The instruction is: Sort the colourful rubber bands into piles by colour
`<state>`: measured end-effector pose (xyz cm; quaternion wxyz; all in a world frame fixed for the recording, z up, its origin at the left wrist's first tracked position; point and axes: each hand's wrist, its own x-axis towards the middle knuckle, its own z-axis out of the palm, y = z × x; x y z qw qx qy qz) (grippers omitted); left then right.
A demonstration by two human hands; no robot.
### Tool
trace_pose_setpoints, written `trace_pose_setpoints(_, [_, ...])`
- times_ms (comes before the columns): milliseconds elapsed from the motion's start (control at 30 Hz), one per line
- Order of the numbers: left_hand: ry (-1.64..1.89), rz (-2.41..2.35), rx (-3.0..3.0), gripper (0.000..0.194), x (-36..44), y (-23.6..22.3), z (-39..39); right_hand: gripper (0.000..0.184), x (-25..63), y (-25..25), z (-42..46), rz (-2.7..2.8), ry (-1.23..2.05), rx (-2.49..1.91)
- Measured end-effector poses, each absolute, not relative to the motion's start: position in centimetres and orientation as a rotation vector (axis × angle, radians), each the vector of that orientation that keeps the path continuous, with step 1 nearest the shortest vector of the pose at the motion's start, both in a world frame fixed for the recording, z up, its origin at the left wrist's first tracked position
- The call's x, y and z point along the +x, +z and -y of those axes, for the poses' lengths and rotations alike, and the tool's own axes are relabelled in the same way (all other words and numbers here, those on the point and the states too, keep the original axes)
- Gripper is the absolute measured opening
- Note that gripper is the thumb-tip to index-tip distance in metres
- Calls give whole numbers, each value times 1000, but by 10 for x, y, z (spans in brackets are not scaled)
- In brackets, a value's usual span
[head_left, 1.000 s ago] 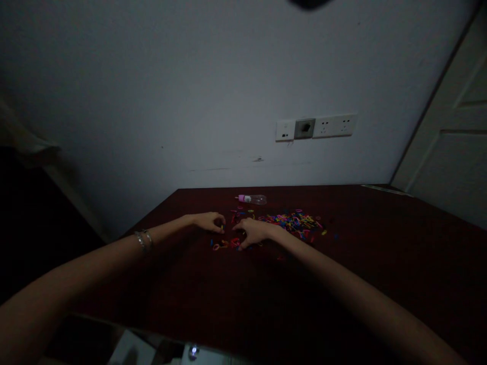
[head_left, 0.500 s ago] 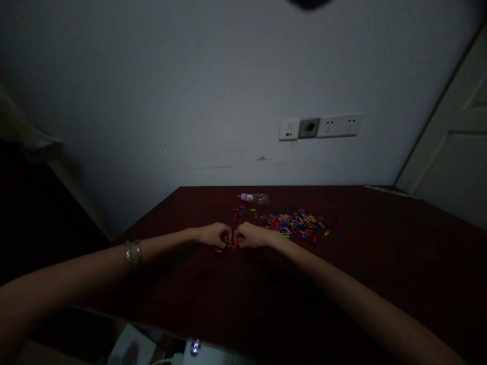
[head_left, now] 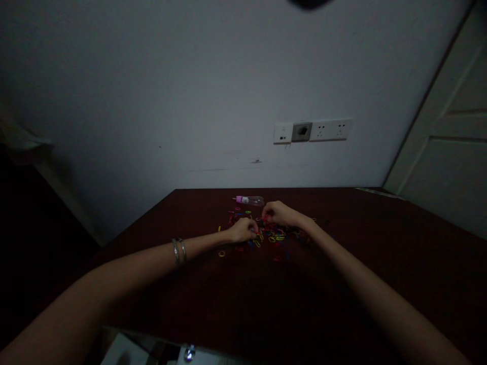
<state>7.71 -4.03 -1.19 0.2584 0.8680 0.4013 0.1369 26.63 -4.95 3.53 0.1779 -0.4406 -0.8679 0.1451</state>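
Small coloured loops that look like rubber bands [head_left: 279,237] lie in a loose heap on the dark red-brown table [head_left: 228,294]. At the heap's left edge is my left hand [head_left: 242,230], fingers curled and pinched by some red and yellow bands. My right hand [head_left: 280,213] reaches over the back of the heap, fingers bent downward and closed among red bands. What exactly sits between its fingertips is hidden in the dim light. The two hands are a short way apart.
A clear bottle with a pink cap [head_left: 249,201] lies on its side behind the heap. Several stray bands, such as a pale one [head_left: 221,254], lie around. Behind the table is a wall with a socket panel [head_left: 329,130]; a white door [head_left: 452,132] stands at right.
My hands were together left of the heap, by red bands. Both have moved right and parted, the right one farther back. The heap is more spread toward the front and left.
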Motion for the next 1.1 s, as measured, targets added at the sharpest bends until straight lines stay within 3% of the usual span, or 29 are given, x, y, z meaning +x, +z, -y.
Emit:
trace_pose_setpoints(167, [613, -970, 2107, 28, 107, -9, 21, 24, 299, 51, 61, 2333, 373, -1279])
trace_pose_setpoints(267, [661, -930, 2062, 22, 111, 2, 15, 22, 308, 54, 65, 2283, 406, -1287])
trace_pose_setpoints(500, [473, -1174, 2226, 21, 74, 35, 17, 22, 306, 49, 61, 2369, 379, -1265])
trace_pose_setpoints(667, [58, -1288, 2178, 29, 37, 55, 10, 27, 268, 45, 71, 2490, 364, -1147])
trace_pose_setpoints(900, [90, -1628, 2263, 30, 0, 46, -24, 31, 174, 25, 103, 2816, 199, -737])
trace_pose_setpoints(1100, [82, -1705, 2315, 33, -10, 17, -37, 29, 124, 4, 112, 2890, 18, -668])
